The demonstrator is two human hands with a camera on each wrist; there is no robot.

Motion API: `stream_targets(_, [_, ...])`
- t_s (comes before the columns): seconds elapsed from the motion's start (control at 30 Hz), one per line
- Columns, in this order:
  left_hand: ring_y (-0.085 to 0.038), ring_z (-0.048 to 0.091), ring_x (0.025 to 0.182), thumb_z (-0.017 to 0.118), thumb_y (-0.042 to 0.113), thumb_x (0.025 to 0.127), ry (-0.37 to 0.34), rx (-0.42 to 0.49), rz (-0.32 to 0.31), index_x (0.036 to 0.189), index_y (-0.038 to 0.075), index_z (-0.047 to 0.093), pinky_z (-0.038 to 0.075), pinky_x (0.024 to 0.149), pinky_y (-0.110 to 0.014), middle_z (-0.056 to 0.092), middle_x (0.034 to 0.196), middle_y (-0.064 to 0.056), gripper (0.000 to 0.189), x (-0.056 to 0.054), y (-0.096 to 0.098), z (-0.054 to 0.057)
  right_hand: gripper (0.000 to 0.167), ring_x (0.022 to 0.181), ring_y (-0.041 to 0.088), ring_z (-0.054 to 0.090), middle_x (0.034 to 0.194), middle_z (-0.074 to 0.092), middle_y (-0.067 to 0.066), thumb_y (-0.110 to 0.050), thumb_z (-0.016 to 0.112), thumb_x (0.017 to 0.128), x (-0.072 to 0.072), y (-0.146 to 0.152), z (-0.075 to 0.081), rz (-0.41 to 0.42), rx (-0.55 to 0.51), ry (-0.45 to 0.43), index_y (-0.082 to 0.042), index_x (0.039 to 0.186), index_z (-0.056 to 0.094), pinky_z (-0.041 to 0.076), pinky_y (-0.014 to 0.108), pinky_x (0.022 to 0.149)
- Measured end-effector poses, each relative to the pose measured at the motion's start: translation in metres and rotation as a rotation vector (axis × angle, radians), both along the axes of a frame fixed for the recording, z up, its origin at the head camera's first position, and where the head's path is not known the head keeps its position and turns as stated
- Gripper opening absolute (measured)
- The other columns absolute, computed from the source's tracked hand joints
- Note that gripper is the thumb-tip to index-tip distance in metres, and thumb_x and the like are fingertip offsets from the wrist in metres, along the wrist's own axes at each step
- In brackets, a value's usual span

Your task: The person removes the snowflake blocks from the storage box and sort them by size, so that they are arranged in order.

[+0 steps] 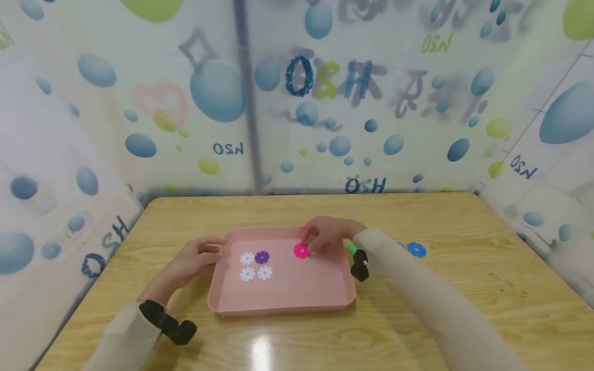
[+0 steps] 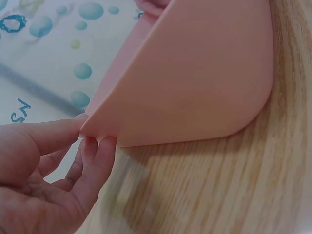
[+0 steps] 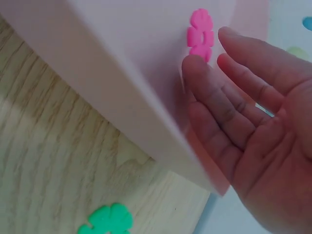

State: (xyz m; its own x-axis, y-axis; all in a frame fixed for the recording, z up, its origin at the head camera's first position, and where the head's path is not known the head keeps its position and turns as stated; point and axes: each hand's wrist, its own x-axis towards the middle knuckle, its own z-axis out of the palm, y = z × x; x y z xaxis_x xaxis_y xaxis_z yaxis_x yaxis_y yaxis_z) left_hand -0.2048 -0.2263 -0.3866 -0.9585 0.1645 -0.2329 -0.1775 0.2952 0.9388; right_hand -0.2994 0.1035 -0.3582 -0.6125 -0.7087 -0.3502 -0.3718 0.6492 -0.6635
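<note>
in the head view, a light pink rectangular plastic tray with rounded corners [image 1: 287, 291] sits on a pale wood-grain table [image 1: 408, 216]. the left hand [image 1: 192, 263] is at the tray's left side, close to its far corner. the right hand [image 1: 329, 232] is over the far right part of the tray, fingers pointing down, just beside a hot pink flower-shaped plastic disc [image 1: 298, 251] that is inside the tray. in the tray's left half, three white flower-shaped plastic discs [image 1: 243, 258] and one purple flower-shaped plastic disc [image 1: 258, 257] are grouped in two rows, the purple one at the far right of the group. a green flower-shaped plastic piece [image 1: 351, 247] shows partly, just right of the tray. farther right, a blue flower-shaped plastic disc [image 1: 413, 248] lies on the table, and a second bit of blue peeks out behind the beige sleeve [image 1: 431, 299].

in the left wrist view, the thumb and fingers of the left hand pinch the tray's rim at a corner.

in the right wrist view, the right hand's fingers are loosely bent, with the thumb apart from them. one fingertip overlaps the lower edge of the pink disc; whether it touches is unclear. the hand is not clamped on anything. the green piece lies on the table outside the tray wall.
</note>
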Motion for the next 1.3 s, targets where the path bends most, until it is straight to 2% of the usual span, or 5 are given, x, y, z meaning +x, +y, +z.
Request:
stream_targets(0.27, [-0.025,0.056,0.098,0.054,0.002,0.091,-0.004,0.027,-0.007,0.132,-0.007,0.039,0.051,0.081,-0.036,0.039,0.124,-0.028,0.044,0.000,0.001,0.001,0.025,0.072,0.014,0.055,0.087,0.058,0.002,-0.010,0.069,0.081,-0.001,-0.007,-0.001,0.013,0.097,0.049,-0.008,0.105,0.064,0.047,0.023,0.064])
stream_targets(0.5, [-0.026,0.055,0.099,0.054,0.003,0.091,-0.006,0.020,-0.017,0.132,-0.006,0.039,0.051,0.082,-0.036,0.039,0.124,-0.027,0.044,0.001,0.001,0.003,0.026,0.076,0.016,0.056,0.091,0.057,0.003,-0.014,0.070,0.081,0.001,-0.012,0.003,-0.005,0.147,0.069,-0.012,0.106,0.062,0.048,0.024,0.068])
stream_targets(0.67, [-0.026,0.055,0.098,0.053,0.002,0.091,-0.003,0.037,-0.022,0.132,-0.007,0.039,0.051,0.081,-0.036,0.039,0.123,-0.027,0.044,0.000,0.001,0.004,0.029,0.081,0.016,0.056,0.097,0.056,0.002,-0.015,0.071,0.080,0.002,-0.014,0.004,-0.029,0.163,0.066,-0.015,0.107,0.061,0.049,0.026,0.071])
stream_targets(0.87, [-0.025,0.055,0.098,0.053,0.002,0.091,-0.005,0.045,-0.023,0.132,-0.007,0.039,0.051,0.081,-0.035,0.038,0.124,-0.027,0.045,0.001,0.000,0.003,0.030,0.079,0.017,0.055,0.094,0.056,0.003,-0.010,0.071,0.079,0.001,-0.018,0.001,-0.007,0.172,0.076,-0.014,0.107,0.061,0.050,0.025,0.068])
stream_targets(1.3, [-0.024,0.054,0.099,0.053,0.004,0.091,-0.012,0.021,-0.016,0.132,-0.005,0.040,0.051,0.082,-0.035,0.040,0.123,-0.026,0.043,-0.001,-0.001,0.002,0.026,0.089,0.016,0.051,0.091,0.057,-0.002,-0.015,0.075,0.076,0.005,-0.021,-0.002,0.000,0.208,0.179,-0.018,0.098,0.061,0.049,0.022,0.069])
